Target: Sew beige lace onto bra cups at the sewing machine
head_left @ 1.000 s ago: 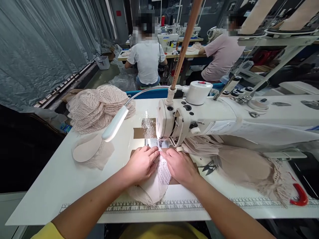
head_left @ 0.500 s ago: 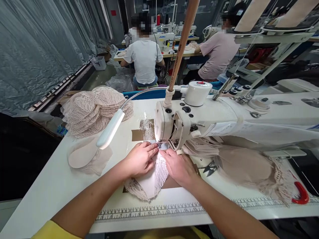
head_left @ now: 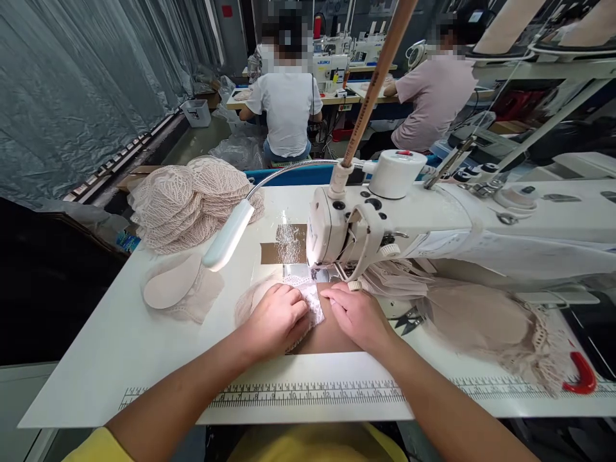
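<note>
A pale pink lace piece [head_left: 312,300] lies under the head of a white sewing machine [head_left: 346,231], its far edge at the needle. My left hand [head_left: 275,318] rests on the lace with its fingers curled down, pressing it to the table. My right hand [head_left: 359,316] lies flat just right of the lace, fingertips touching its edge near the presser foot. Both hands are side by side in front of the needle.
A stack of lace cups [head_left: 187,202] and a foam pad [head_left: 172,289] sit at the left. A lamp [head_left: 228,234] hangs over the table. More beige cups [head_left: 481,321], small snips [head_left: 408,321] and a red hook [head_left: 581,378] lie right. Two people sew behind.
The lace piece has travelled away from me and to the left under the needle; less of it lies in front of my hands. Both hands followed it forward.
</note>
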Demonstrator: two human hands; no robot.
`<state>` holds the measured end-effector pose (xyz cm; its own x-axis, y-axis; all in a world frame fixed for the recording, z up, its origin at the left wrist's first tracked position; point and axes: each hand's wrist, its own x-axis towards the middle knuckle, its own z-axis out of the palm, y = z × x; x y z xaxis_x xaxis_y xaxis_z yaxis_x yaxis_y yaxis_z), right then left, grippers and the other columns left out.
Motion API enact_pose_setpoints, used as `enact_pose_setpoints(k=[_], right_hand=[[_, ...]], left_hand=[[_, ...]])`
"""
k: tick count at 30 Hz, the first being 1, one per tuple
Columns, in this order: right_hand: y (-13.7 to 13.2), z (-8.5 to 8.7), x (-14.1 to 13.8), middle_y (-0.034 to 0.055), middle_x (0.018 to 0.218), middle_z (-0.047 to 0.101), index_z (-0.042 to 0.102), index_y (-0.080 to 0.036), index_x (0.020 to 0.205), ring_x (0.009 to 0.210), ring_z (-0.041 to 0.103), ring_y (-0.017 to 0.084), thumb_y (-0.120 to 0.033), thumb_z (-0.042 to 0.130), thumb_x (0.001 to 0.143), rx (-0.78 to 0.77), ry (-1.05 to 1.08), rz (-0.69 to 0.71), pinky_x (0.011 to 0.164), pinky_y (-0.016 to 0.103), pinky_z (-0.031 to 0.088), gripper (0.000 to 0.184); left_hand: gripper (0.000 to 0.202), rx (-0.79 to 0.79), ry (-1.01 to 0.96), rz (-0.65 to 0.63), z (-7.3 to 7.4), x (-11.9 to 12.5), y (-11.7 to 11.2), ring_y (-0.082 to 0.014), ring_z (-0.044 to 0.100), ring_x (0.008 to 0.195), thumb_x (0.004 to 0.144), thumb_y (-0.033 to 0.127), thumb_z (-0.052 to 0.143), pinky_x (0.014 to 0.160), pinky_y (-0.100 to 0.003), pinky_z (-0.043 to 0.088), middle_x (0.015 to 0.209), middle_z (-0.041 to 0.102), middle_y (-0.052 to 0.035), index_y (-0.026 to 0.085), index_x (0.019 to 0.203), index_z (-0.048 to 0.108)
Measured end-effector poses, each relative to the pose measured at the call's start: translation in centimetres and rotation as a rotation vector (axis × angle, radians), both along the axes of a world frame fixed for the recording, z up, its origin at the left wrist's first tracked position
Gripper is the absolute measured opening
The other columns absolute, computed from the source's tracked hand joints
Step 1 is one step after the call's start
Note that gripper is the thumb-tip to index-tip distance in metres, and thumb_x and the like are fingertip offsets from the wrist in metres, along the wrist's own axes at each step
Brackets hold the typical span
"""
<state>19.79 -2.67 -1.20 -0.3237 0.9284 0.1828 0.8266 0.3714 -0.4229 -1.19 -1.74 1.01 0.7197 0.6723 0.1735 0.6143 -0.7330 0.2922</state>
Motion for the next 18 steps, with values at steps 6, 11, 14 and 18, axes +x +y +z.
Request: enact_pose_setpoints(k=[6,11,14,18], right_hand=[[-0.6,1.6,0.9,0.0040,0.094,0.072,0.070,-0.021,0.097,0.085,0.064,0.017,-0.012,0.041,0.087,-0.081,0.092,0.060,0.073,0.029,0.049,0.031],[-2.2,2.9,0.9,0.0044,0.093,0.066,0.065,-0.023,0.107,0.081,0.059,0.017,-0.012,0.040,0.089,-0.179,0.008,0.193,0.069,0.027,0.045,0.032],[-3.5,2.2,0.5,0.0032,0.081,0.059,0.064,-0.022,0.109,0.074,0.051,0.017,-0.005,0.041,0.085,-0.135,-0.180,0.244,0.063,0.026,0.038,0.037],[-4.8,0.6,0.1,0.0032,0.083,0.055,0.061,-0.020,0.112,0.074,0.044,0.017,0.002,0.044,0.077,-0.032,-0.295,0.223,0.066,0.028,0.033,0.045]], left_hand=[[0.019,-0.029,-0.090,0.017,-1.1,-0.1,0.1,-0.0191,0.050,0.072,0.088,0.017,0.043,0.067,-0.032,0.042,0.073,0.059,-0.0057,0.017,0.075,0.057],[0.015,-0.115,-0.176,0.019,-0.7,-0.7,0.2,-0.0192,0.051,0.074,0.087,0.017,0.042,0.069,-0.033,0.042,0.078,0.060,-0.0058,0.017,0.080,0.056],[0.016,-0.144,-0.189,0.027,-0.7,-0.9,0.3,-0.0189,0.052,0.074,0.090,0.020,0.041,0.070,-0.033,0.043,0.079,0.060,-0.0059,0.017,0.083,0.055],[0.019,-0.077,-0.120,-0.094,-1.0,-1.0,0.3,-0.0201,0.054,0.085,0.090,0.016,0.042,0.078,-0.035,0.043,0.094,0.062,-0.0080,0.017,0.098,0.059]])
